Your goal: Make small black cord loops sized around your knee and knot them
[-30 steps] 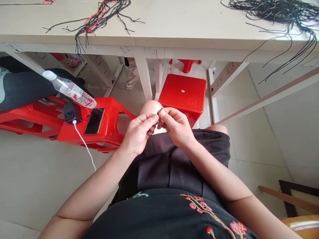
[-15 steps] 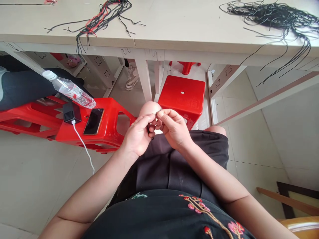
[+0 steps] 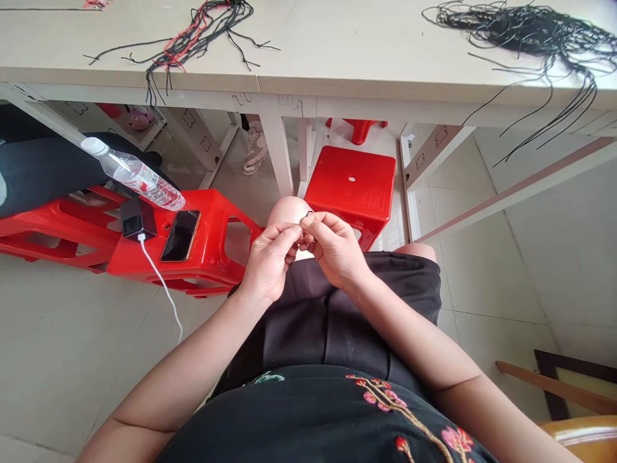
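Above my lap, both hands meet with thumbs and fingertips pinched together. Between them is a thin black cord, of which only a small loop shows above the fingertips; the rest is hidden. My left hand is closed on the cord, its fingers curled underneath. My right hand pinches the same cord, thumb and forefinger touching the left fingertips. On the table beyond lie a bundle of black and red cords at the left and a larger tangle of black cords at the right, its ends hanging over the edge.
On a red stool at the left are a phone, a black charger with a white cable, and a tilted water bottle. Another red stool stands under the table. Another person's dark-clothed leg is at the far left.
My left hand has turned slightly, its thumb moving closer to my right fingertips. The dark piece below the left fingers is now mostly hidden, and a small loop shows above the fingertips.
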